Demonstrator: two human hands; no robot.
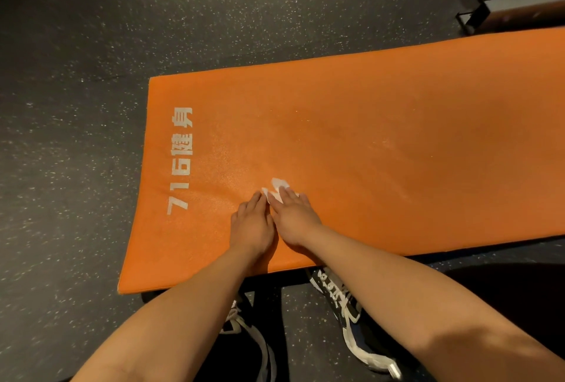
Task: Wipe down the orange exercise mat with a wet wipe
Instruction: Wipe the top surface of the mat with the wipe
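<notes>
head view, looking down. an orange exercise mat (382, 137) lies flat on a dark speckled floor (76, 106), running from its short end at about 8 o'clock in the frame to the frame edge at 3 o'clock. white lettering (180, 161), "716" followed by two characters, runs along the short end, at 9 o'clock from the hands. a small, crumpled white wet wipe (276, 187) lies on the mat just below the frame's centre, nearer the long edge closest to the person. the right hand (295, 216) lies palm down on the wipe, fingers straight and close together, covering its 5 o'clock part; the fingers press and grip nothing. the left hand (252, 225) lies palm down just beside it at 8 o'clock, fingers likewise straight, fingertips touching the wipe's near corner. the two hands touch along their inner edges. both forearms enter from 6 o'clock. a left shoe (244, 332) and a right shoe (348, 311), dark with white trim, stand on the floor at 6 o'clock, the right one's toe hidden by the mat's near edge. a dark metal frame (477, 11) stands at 1 o'clock, beyond the mat.
</notes>
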